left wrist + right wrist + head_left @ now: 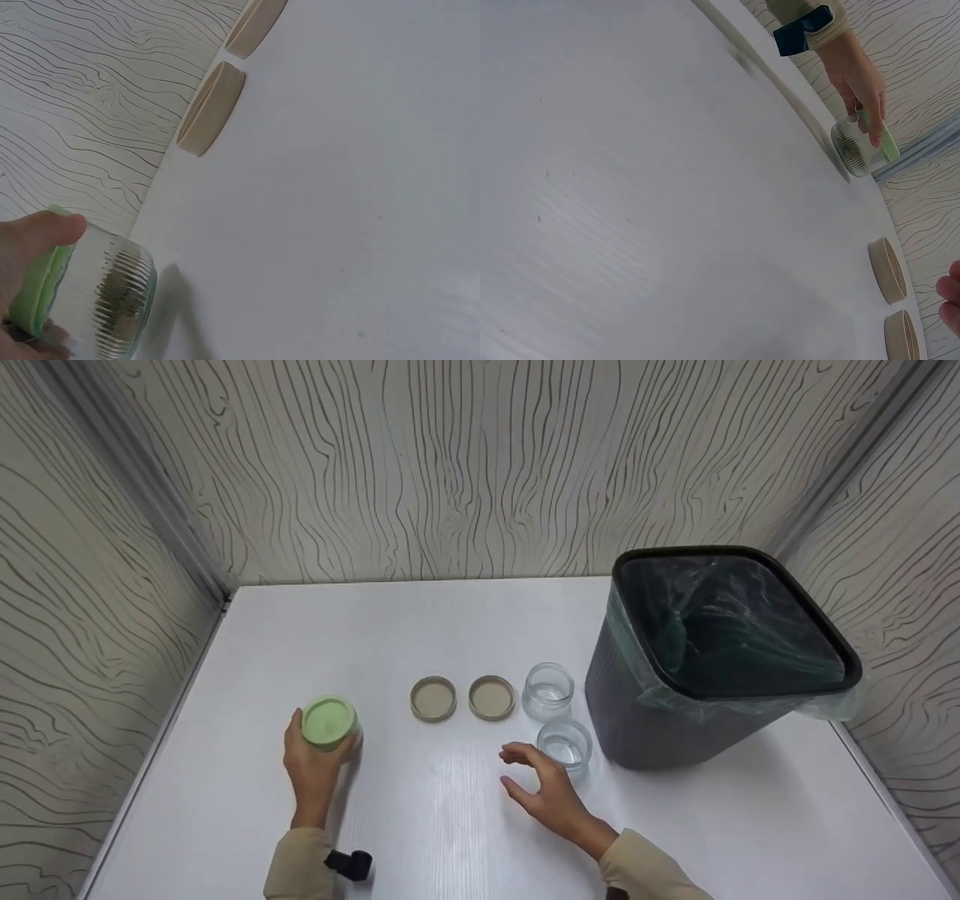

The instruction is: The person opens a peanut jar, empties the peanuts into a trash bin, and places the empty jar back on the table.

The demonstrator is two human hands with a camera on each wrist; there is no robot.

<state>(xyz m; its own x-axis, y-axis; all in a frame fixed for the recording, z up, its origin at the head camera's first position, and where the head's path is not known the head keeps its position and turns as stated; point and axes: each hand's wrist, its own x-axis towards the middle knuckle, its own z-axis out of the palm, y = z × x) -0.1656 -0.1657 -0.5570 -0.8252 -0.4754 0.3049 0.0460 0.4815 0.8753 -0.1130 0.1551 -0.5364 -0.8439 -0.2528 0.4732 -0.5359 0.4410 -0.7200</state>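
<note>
From here, illumination over the white table [405, 637] is diffuse and moderately bright; the source appears to be overhead. Soft-edged shadows fall to the right of the left hand [313, 763] and beside the bin [637, 731], whose interior reads dark. A pale sheen streaks the table at front centre. Wrist views render greyer and softer. Left wrist: blurred shadow next to the glass jar [88, 281], mild glare lower right. Right wrist: glossy streaks lower left, table edge bowed by lens distortion.

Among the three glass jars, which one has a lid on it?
The jar in the left hand: a green lid covers it, while the two jars beside the bin are uncovered.
</note>
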